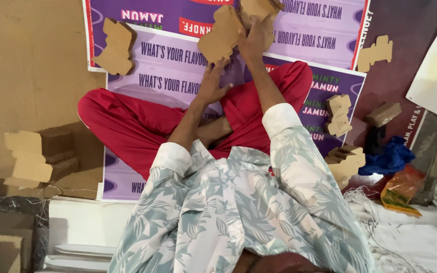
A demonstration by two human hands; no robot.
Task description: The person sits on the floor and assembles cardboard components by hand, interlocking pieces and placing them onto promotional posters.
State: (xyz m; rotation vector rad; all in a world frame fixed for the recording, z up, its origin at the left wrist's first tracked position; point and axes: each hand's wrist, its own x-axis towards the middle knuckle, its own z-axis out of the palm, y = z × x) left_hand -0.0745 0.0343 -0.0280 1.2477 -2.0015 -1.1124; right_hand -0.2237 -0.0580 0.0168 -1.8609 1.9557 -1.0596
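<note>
Right hand (pixel 255 36) grips die-cut cardboard blank (pixel 222 34); left hand (pixel 212 83) below it, fingers spread, touching its lower edge. Flat blanks stacked (pixel 346 162) beside right knee.

Cardboard cutouts (pixel 222 34) are plain tan-brown, same for the stacks (pixel 32 157) off to the side. Trousers (pixel 127 126) are bright red. Shirt (pixel 238 212) is pale grey-white with a grey-green leaf print and white cuffs (pixel 171 157). Posters (pixel 173 76) on the floor are purple with white and red bits. There's a blue cloth (pixel 391 157) and an orange bag (pixel 401 189) too.
</note>
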